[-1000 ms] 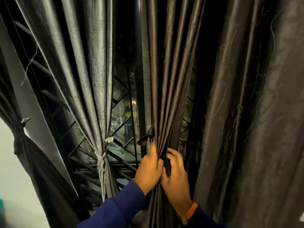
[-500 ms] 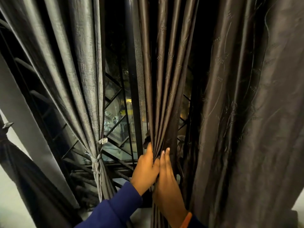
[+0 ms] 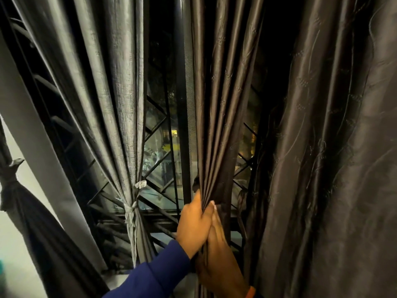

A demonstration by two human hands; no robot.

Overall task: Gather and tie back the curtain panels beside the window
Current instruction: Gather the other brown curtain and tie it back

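Observation:
A dark brown curtain panel (image 3: 221, 108) hangs in tight pleats at the centre. My left hand (image 3: 194, 224) pinches those pleats into a bunch at waist height. My right hand (image 3: 219, 254) lies flat against the same bunch just below, fingers pointing up and pressed on the fabric. To the left, a grey curtain panel (image 3: 120, 93) is gathered and knotted with a pale tie (image 3: 132, 208). At the far left edge a dark panel (image 3: 32, 229) is also knotted. A wide loose brown panel (image 3: 335, 168) hangs at the right.
Behind the curtains stands a window with a black diamond-pattern grille (image 3: 159, 173) and a dark vertical frame post (image 3: 182, 104). A pale wall strip (image 3: 32, 136) slants down the left side. Lights show outside through the glass.
My right hand went from curled around the bunch to flat against it, sliding lower. The view shifted closer and to the right; my left hand kept its pinch.

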